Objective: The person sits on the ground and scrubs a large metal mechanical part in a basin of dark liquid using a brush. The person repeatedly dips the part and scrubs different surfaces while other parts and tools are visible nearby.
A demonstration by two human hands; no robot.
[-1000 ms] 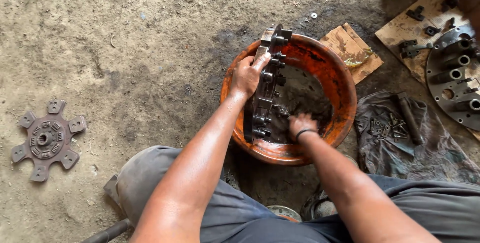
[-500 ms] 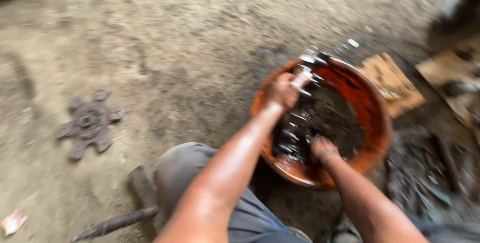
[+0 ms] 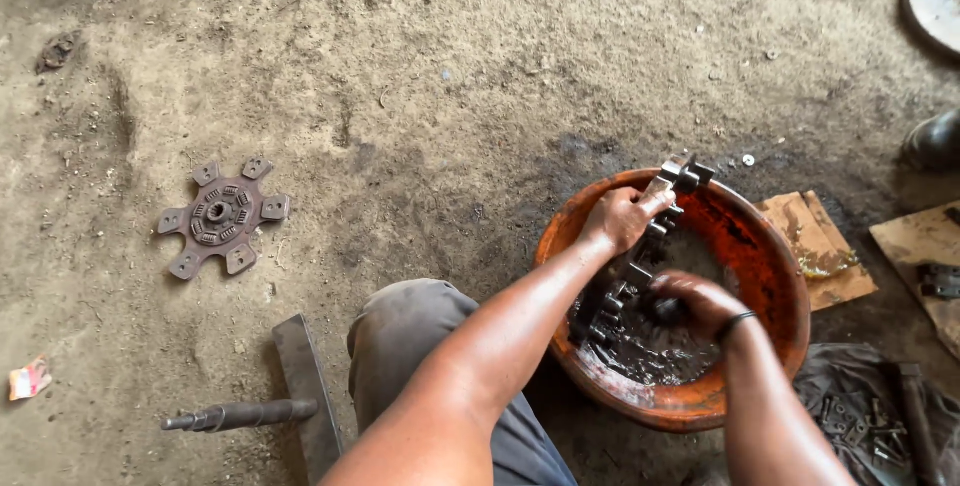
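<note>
An orange metal basin (image 3: pixel 770 246) holding dark oily liquid sits on the dirt floor in front of me. A dark metal clutch plate (image 3: pixel 640 256) with several bolts stands on edge inside it, leaning on the left rim. My left hand (image 3: pixel 620 218) grips the plate's upper edge. My right hand (image 3: pixel 695 301), a dark band on its wrist, is closed over something small and dark against the plate's face, just above the liquid; what it holds is hidden.
A star-shaped clutch disc (image 3: pixel 222 215) lies on the dirt to the left. A flat bar (image 3: pixel 305 386) and a metal rod (image 3: pixel 238 414) lie near my knee. Cardboard pieces (image 3: pixel 815 246), a dark cloth with small parts (image 3: pixel 870 406) and a boot (image 3: pixel 932 141) are at the right.
The view swung up and to the left, so the basin now sits lower right. My right hand has risen from the liquid to the plate's face. My left hand still holds the plate's top edge.
</note>
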